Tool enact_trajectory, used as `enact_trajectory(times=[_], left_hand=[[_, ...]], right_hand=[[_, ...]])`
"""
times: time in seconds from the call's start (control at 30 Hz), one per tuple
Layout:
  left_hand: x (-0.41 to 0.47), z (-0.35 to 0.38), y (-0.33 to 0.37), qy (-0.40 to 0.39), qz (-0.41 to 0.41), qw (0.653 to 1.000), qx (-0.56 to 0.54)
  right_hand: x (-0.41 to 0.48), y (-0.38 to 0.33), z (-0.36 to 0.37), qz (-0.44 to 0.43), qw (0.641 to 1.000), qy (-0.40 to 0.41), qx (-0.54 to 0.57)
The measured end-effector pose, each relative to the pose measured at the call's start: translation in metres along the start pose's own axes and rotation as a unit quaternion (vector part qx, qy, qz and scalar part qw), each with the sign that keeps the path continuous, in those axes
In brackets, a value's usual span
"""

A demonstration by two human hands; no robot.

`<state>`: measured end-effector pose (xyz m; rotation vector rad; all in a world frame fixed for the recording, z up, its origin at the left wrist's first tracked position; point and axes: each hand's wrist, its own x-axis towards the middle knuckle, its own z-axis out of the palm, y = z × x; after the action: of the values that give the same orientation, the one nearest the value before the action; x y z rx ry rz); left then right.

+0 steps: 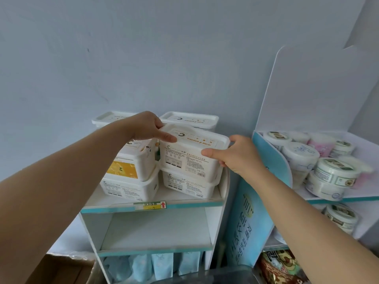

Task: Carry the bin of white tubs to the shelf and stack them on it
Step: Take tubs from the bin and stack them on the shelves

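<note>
Several white tubs stand stacked on the top shelf [143, 203] of a white and teal unit. I hold one white tub [190, 154] with both hands, and it rests on a lower tub [188, 184] at the front right. My left hand [150, 128] grips its left lid corner. My right hand [235, 153] grips its right end, thumb on the front face. To its left is a stack whose upper tub carries a yellow label [123, 169]. Two more tubs [190, 118] stand behind. A clear bin edge [225, 272] shows at the bottom.
The middle shelf [155, 232] holds nothing; blue packets [151, 265] fill the lowest one. To the right stands a second display [307, 95] with round white jars [336, 171] and a blue side panel [254, 212]. A cardboard box [65, 269] sits at the lower left. A wall is behind.
</note>
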<state>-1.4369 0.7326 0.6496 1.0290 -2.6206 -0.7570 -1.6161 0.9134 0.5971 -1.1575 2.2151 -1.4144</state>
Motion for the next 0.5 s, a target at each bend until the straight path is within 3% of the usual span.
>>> enact_trajectory(times=[0.33, 0.5], left_hand=[[-0.007, 0.009, -0.008, 0.013, 0.030, 0.999, 0.021], [-0.018, 0.016, -0.004, 0.095, 0.036, 0.993, 0.057]], right_hand=[[-0.007, -0.001, 0.000, -0.024, 0.994, 0.006, -0.111], [-0.018, -0.004, -0.002, -0.096, 0.966, 0.044, -0.234]])
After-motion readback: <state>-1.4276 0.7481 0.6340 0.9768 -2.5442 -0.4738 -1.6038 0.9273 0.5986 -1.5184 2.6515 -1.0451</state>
